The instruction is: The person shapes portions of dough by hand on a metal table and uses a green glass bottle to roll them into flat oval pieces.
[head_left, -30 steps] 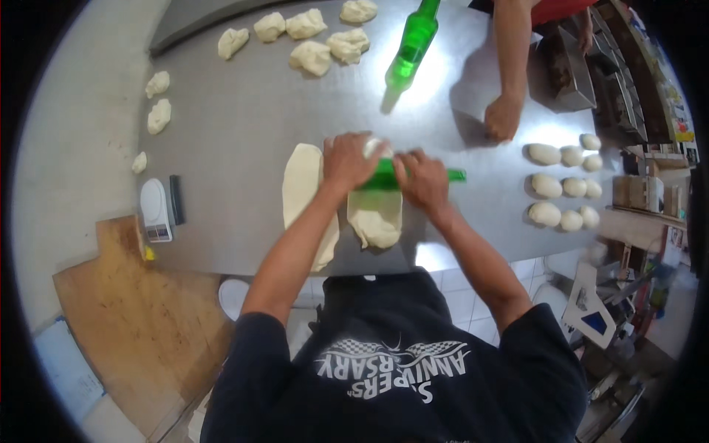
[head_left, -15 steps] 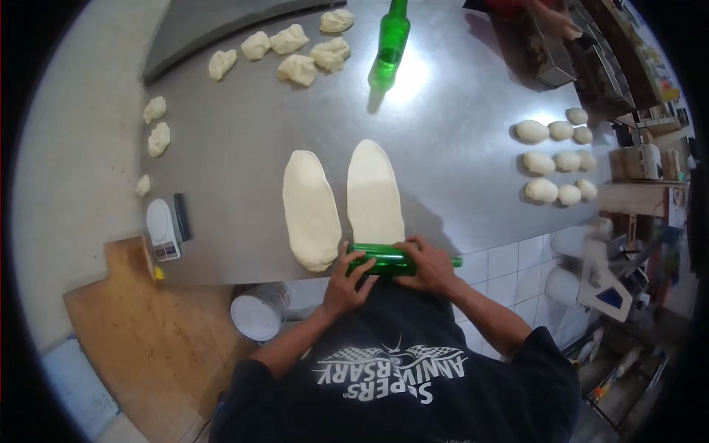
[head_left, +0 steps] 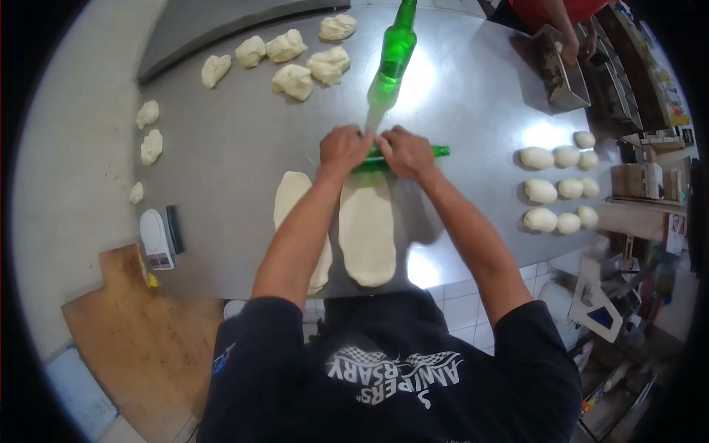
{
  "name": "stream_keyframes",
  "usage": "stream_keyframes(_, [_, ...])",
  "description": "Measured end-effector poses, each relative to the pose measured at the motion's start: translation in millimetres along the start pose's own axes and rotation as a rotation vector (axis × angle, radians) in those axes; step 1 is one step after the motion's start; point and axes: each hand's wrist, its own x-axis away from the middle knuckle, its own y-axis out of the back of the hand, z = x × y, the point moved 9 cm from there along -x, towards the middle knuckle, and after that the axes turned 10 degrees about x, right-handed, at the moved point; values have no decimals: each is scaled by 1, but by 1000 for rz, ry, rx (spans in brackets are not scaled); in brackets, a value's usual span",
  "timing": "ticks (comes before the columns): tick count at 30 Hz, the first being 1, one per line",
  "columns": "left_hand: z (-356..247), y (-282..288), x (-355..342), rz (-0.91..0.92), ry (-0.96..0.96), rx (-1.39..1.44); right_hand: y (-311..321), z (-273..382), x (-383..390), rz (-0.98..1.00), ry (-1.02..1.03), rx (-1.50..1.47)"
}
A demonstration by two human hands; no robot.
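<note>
A green glass bottle (head_left: 369,163) lies crosswise at the far end of a long flattened piece of dough (head_left: 368,232), its neck pointing right. My left hand (head_left: 344,153) is closed over the bottle's body at one side, and my right hand (head_left: 408,153) grips it nearer the neck. Most of the bottle is hidden beneath my hands. To the left, a second flattened dough strip (head_left: 291,193) is partly covered by my left forearm. Both strips rest on the metal table (head_left: 229,148).
A second green bottle (head_left: 396,55) stands ahead. Rough dough lumps (head_left: 293,82) sit far left, and smooth dough balls (head_left: 540,190) in rows at right. A kitchen scale (head_left: 156,238) lies at the left edge. A co-worker's hand (head_left: 569,50) reaches into a metal pan (head_left: 559,74).
Both hands have pushed the bottle away from me, from the dough strip's near end to its far end. At the far right, the co-worker's hand has moved into the pan.
</note>
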Motion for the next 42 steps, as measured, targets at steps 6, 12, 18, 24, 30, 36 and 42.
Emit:
stream_keyframes(6, [17, 13, -23, 52, 122, 34, -1, -4, -42, 241, -21, 25])
stream_keyframes(12, [24, -28, 151, -325, -354, -204, -15, 10, 140, -96, 156, 55])
stream_keyframes(18, [47, -61, 324, -90, -431, 331, -46, 21, 281, 136, 216, 11])
stream_keyframes(24, [67, -40, 360, 55, -467, 475, -36, 39, 292, 352, 272, 66])
stream_keyframes(30, [45, 4, 263, -236, -471, 174, 3, 76, 175, -246, 439, 171])
stream_keyframes(36, [44, 4, 116, -151, -344, -103, -17, 56, 28, -223, 155, 93])
stream_keyframes(42, [39, 47, 10, 97, -202, -8, -5, 25, -99, -126, 44, -515])
